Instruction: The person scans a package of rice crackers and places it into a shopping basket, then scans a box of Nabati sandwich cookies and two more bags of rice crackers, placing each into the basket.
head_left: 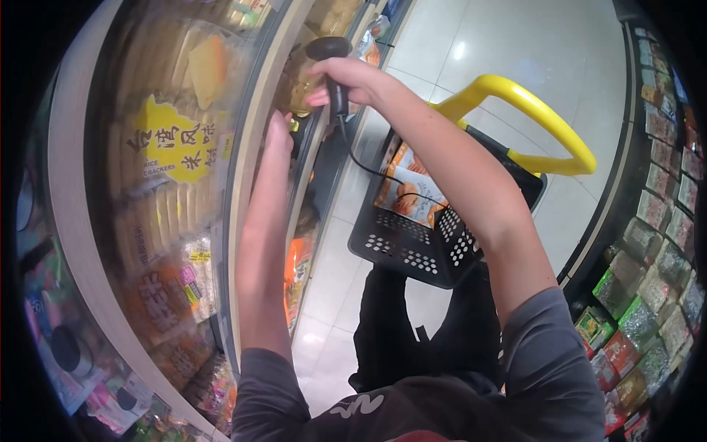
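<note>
My right hand is closed around the handle of a dark handheld barcode scanner. Its rounded head points toward the shelf, and a black cable hangs from the handle down to the basket. Just to the left and below, my left hand reaches into the shelf beside a clear package with brownish contents. Most of its fingers are hidden, so whether it grips the package does not show.
A black shopping basket with a yellow handle stands on the tiled floor, holding an orange and white snack bag. Shelves of rice cracker packs rise at left. Packaged goods line the right side.
</note>
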A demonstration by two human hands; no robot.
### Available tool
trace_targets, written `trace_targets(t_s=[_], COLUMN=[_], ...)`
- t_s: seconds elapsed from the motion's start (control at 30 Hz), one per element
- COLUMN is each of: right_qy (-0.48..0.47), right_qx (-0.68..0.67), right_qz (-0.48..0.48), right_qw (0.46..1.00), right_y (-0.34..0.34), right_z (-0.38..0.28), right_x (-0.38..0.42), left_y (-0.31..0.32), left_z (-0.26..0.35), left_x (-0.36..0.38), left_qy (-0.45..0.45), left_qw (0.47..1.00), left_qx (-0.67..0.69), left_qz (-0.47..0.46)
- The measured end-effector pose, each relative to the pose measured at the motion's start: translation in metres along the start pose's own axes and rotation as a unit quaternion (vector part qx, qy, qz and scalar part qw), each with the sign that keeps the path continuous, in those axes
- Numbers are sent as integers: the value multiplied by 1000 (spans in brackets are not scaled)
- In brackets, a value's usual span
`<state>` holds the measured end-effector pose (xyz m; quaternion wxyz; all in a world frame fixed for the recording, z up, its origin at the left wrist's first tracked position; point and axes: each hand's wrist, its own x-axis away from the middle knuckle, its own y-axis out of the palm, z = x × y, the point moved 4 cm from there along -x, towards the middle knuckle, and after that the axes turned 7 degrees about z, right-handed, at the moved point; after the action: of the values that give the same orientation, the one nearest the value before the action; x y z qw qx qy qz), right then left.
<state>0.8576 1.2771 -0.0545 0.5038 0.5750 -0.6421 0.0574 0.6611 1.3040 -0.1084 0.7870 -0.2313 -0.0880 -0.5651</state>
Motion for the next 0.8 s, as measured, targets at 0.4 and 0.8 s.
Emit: trace_targets(t_s=[0.4, 0.8], right_qy=[107, 136], right_qx=[-34, -66], right_qz=[-55, 0], right_qw=[992, 988], right_y=[-79, -106], right_z=[115, 177], right_x=[191, 267], left_y=[-5, 24], left_z=[-1, 20], left_x=[11, 34], left_qy=[108, -5], left_qw=[989, 999], left_qx=[-94, -38], left_qz=[41, 15])
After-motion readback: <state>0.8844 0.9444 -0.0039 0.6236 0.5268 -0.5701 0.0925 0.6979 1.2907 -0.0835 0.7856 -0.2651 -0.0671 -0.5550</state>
